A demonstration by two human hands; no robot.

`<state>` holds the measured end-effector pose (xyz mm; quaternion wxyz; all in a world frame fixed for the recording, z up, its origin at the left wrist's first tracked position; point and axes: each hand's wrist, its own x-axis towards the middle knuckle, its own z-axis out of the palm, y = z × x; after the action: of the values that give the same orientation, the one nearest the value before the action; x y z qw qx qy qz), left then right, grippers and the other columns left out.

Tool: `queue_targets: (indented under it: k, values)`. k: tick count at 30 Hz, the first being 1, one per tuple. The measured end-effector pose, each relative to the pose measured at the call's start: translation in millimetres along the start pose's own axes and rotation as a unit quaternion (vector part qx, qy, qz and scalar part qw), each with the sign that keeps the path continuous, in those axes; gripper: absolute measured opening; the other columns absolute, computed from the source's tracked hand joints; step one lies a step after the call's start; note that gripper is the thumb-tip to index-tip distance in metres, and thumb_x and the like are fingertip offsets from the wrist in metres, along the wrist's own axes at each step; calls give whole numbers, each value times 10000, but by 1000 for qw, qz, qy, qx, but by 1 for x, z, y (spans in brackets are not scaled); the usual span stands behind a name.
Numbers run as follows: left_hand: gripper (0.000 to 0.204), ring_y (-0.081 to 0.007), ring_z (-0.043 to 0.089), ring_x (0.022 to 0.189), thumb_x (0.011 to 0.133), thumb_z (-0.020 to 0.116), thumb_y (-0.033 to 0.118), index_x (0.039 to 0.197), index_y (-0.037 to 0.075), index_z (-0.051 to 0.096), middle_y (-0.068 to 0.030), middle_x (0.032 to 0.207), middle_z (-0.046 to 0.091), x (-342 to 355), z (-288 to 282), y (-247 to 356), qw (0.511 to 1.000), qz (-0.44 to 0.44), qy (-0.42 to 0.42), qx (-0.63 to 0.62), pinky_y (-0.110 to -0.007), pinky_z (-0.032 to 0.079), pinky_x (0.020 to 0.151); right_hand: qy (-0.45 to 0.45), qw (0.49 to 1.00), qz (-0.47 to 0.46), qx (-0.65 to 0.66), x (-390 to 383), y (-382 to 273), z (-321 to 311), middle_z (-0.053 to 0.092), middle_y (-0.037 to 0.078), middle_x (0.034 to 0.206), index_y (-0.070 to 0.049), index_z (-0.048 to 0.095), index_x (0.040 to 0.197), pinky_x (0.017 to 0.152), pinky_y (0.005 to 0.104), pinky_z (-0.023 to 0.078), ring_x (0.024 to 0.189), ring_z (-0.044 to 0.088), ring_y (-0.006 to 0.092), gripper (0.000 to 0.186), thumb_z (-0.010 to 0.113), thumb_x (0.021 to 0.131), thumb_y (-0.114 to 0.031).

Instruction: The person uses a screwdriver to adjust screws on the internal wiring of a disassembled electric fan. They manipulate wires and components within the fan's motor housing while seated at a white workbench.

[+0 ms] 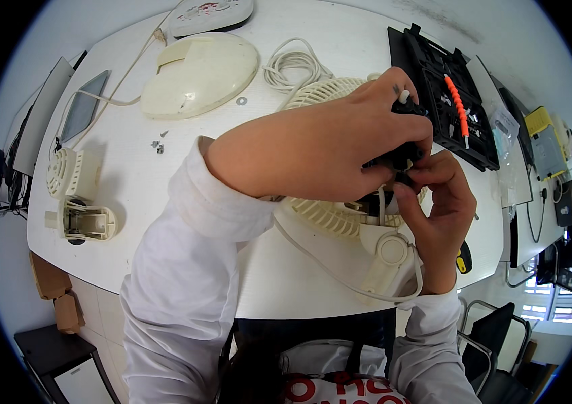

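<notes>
A partly dismantled cream electric fan lies on the white table, its round grille (326, 217) under my hands. My left hand (373, 124) reaches across from the left, its fingers wrapped round the black fan motor (404, 156) at the back of the grille. Close below it, my right hand (444, 202) has thumb and index finger pinched together at the motor's lower end; what lies between them is too small to tell. The fan's cream neck joint (392, 250) points toward me, and its pale power cord (340, 275) loops beside it.
The cream fan base (202, 74) and a coiled cord (296, 67) lie farther back. Loose screws (159, 146) and a washer (241, 101) are left of centre. Cream housing parts (87, 221) stand far left. A black toolbox (444, 101) holding an orange flexible shaft (457, 108) sits back right.
</notes>
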<state>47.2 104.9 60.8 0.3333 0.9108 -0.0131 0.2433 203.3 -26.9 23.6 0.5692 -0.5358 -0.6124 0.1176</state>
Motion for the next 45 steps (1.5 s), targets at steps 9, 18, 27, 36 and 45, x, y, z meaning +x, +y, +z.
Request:
queue_targets:
  k: [9,18,27,36,45]
  values:
    - [257,-275,598,830,758,588,1,1007,62,580,-133,1104,457,-1,0,2,1000,-16,-1,7,-327,486,678,-9,999,34,29,1,-5,-2,582,52,810,25,606,837,667,227,482,718,563,103,201,740,695,72]
    - [254,-294,602,888,754,617,22,1002,60,579,-136,1100,470,-2,2,1,1000,-1,21,12,-329,492,684,-23,998,49,41,5,-9,-2,586,59,816,34,609,816,700,239,526,743,590,110,185,733,692,92]
    - [267,-327,610,909,749,608,12,1010,59,581,-163,1125,466,-1,0,3,1000,-17,5,14,-350,505,705,-15,997,60,39,5,-10,-2,588,44,798,30,618,821,688,236,528,741,587,100,184,735,690,87]
    - [264,-334,614,885,753,606,10,1010,60,582,-176,1145,465,-1,1,2,1000,-16,6,11,-352,505,698,-20,997,67,44,5,-7,-3,597,42,798,28,619,811,691,242,537,744,589,97,175,734,691,82]
    - [264,-358,589,986,750,618,23,1008,60,580,-195,1129,473,-1,1,1,1000,0,14,18,-357,497,736,-5,996,78,30,5,-11,0,596,38,804,18,609,822,691,240,541,741,585,92,186,740,700,68]
